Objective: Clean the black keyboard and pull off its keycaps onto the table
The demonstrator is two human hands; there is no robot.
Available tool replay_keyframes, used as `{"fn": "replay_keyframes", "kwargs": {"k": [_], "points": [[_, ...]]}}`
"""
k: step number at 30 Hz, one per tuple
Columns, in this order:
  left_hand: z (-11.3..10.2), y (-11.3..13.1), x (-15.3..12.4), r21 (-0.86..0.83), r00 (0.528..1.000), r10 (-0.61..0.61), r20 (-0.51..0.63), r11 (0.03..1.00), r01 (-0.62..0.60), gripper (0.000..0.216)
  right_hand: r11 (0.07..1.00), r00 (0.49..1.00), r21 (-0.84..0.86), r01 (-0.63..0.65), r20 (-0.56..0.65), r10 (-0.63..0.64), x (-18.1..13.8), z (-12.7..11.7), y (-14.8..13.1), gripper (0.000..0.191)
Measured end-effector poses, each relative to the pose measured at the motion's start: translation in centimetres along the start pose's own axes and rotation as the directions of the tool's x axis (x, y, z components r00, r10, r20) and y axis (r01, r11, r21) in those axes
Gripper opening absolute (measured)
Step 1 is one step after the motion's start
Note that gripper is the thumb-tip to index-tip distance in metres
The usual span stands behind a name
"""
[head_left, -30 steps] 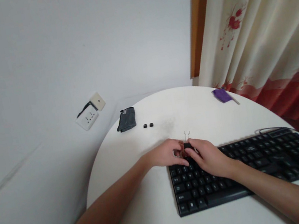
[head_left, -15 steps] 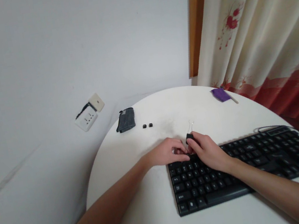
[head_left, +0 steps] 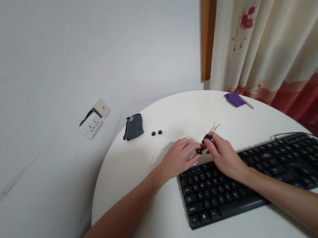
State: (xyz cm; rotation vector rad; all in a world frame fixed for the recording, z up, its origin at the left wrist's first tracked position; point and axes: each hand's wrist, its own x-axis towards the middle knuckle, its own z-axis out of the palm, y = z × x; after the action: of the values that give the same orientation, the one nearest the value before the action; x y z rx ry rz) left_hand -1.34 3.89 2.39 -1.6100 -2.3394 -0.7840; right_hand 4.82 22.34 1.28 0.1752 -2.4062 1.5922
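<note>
Between the fingertips of my left hand (head_left: 181, 157) is a small black keycap (head_left: 198, 151), held just above the keyboard's upper left edge. My right hand (head_left: 224, 156) grips a keycap puller (head_left: 207, 138) by its black handle, with its two thin wire prongs pointing up and away from me. The fingers of both hands nearly meet. Below them lies the black keyboard (head_left: 239, 206), its top left keys partly hidden by my right hand. Farther back on the table sit two loose black keycaps, a left one (head_left: 153, 133) and a right one (head_left: 160, 132).
A dark grey zip pouch (head_left: 134, 127) lies at the table's back left, near the wall with a socket (head_left: 91, 125). A purple cloth item with a pale stick (head_left: 235, 100) rests at the back right. The keyboard cable (head_left: 291, 133) curls behind it; a curtain (head_left: 285, 31) hangs beyond.
Both hands have lifted up and away from the keyboard's top row. A keycap now shows in my left fingers. The puller has tilted, its prongs swinging to the right.
</note>
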Motion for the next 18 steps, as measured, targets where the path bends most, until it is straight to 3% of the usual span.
{"fn": "replay_keyframes", "kwargs": {"k": [8, 18], "points": [[-0.43, 0.45, 0.19, 0.288, 0.996, 0.043, 0.079, 0.956, -0.064, 0.023, 1.0, 1.0, 0.007, -0.012, -0.015, 0.012, 0.06, 0.14, 0.46, 0.027], [-0.29, 0.25, 0.24, 0.332, 0.998, 0.057, 0.027, 0.941, -0.063, 0.021, 0.999, 1.0, 0.031, -0.014, -0.005, 0.015, 0.16, 0.25, 0.49, 0.023]]}}
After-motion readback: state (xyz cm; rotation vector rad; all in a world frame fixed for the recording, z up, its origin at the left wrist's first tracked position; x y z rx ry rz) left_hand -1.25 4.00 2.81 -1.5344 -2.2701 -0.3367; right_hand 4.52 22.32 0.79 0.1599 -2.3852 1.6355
